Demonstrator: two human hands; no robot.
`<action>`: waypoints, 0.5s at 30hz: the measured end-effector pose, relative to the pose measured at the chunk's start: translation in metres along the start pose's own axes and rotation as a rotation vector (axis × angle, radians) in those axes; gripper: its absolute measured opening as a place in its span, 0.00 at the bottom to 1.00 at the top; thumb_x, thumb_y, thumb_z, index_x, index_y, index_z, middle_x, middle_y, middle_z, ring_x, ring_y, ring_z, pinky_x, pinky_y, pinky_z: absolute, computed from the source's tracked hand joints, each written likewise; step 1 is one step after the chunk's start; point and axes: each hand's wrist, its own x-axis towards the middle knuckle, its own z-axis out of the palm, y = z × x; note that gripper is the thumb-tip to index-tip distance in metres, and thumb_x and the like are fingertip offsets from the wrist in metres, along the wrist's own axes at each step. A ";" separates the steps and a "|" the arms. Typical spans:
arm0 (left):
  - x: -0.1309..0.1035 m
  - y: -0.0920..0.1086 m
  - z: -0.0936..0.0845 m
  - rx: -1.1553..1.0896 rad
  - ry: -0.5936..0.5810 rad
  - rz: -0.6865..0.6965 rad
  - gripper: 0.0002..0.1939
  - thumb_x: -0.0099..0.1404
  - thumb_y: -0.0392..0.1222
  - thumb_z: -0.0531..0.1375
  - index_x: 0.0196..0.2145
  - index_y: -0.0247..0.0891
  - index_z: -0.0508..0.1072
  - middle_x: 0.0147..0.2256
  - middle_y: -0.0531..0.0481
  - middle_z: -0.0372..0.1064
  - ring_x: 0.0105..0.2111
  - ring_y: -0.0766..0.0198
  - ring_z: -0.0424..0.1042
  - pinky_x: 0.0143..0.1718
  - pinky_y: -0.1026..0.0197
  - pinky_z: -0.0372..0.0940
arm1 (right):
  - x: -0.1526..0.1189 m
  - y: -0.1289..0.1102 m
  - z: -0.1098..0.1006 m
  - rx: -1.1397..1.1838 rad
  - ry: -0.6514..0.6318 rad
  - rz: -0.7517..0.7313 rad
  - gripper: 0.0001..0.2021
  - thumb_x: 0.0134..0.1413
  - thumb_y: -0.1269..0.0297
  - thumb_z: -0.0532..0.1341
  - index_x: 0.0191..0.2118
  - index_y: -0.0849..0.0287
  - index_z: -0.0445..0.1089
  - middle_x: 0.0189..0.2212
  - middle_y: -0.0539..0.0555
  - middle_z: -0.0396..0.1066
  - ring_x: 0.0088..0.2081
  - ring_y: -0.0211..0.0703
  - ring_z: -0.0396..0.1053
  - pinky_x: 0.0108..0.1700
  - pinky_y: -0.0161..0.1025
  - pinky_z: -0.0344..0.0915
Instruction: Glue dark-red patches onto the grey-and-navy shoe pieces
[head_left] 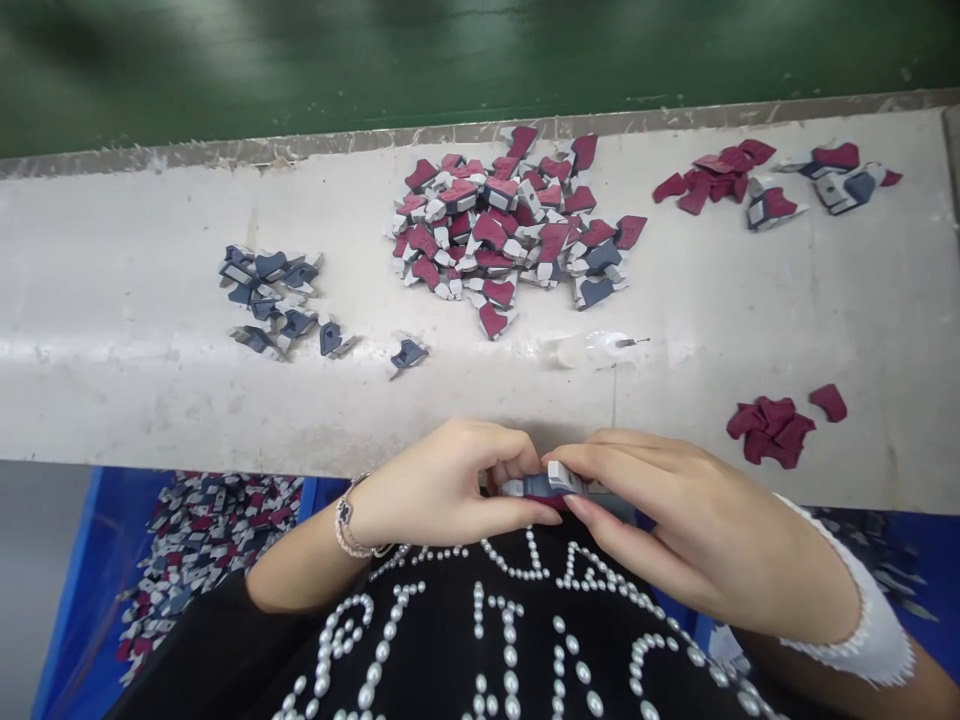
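A small grey, blue and dark red part point(541, 485) is held between both hands, just off the table's near edge. My left hand point(454, 487), with a bracelet at the wrist, pinches its left end between thumb and fingers. My right hand point(667, 510) grips the right end, thumb below and fingers above. Fingers cover some of the part. Beyond the hands, a clear white bottle with a thin metal tip point(596, 350) lies on the table, and a single blue and grey part point(408, 353) sits to its left.
The white table point(360, 430) bears a large pile of red and grey parts point(491, 230), a blue and grey pile point(270, 290), and red pieces point(772, 430) at right. Blue bins of parts point(210, 540) stand below the near edge. A green surface point(300, 70) borders the far side.
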 end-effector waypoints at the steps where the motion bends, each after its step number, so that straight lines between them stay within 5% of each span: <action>1: 0.000 0.000 0.000 0.002 -0.003 -0.002 0.14 0.64 0.45 0.69 0.29 0.36 0.70 0.26 0.57 0.68 0.26 0.71 0.65 0.28 0.68 0.61 | 0.000 0.000 0.000 -0.003 -0.003 -0.003 0.07 0.71 0.68 0.54 0.45 0.59 0.69 0.33 0.53 0.73 0.33 0.43 0.72 0.34 0.42 0.67; 15: -0.001 0.006 0.005 0.113 0.044 0.002 0.15 0.66 0.44 0.68 0.27 0.35 0.68 0.25 0.57 0.65 0.25 0.72 0.63 0.27 0.68 0.58 | 0.003 -0.003 0.010 -0.030 0.056 0.070 0.08 0.67 0.71 0.53 0.40 0.60 0.70 0.29 0.51 0.68 0.29 0.42 0.68 0.30 0.39 0.63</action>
